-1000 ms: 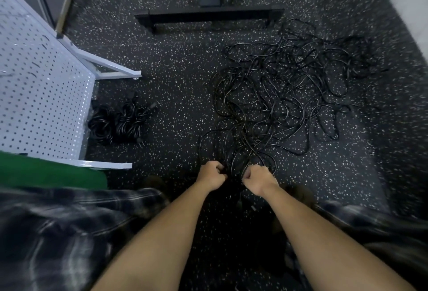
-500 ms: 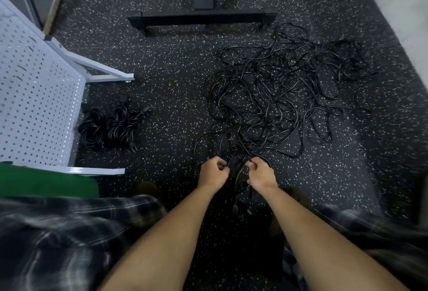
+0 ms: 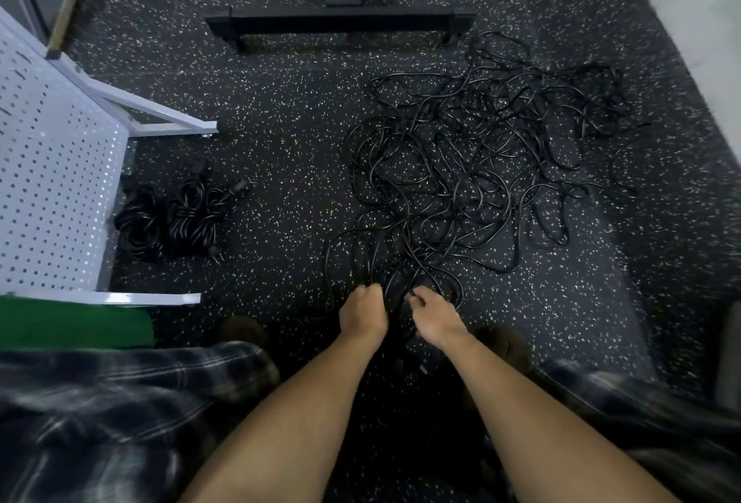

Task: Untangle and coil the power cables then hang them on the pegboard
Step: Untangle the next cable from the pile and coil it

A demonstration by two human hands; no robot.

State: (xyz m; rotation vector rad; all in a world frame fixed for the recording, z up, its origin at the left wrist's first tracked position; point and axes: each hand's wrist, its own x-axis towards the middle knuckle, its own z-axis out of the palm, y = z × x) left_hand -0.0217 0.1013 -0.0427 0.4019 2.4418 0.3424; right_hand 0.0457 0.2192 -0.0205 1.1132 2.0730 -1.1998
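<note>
The tangled heap of thin black power cables (image 3: 481,166) was spread over the speckled floor (image 3: 280,142) at one o'clock from both hands. Near-edge strands were gripped by the curled left hand (image 3: 363,312) and pinched by the right hand (image 3: 435,318), the nearer one.
</note>
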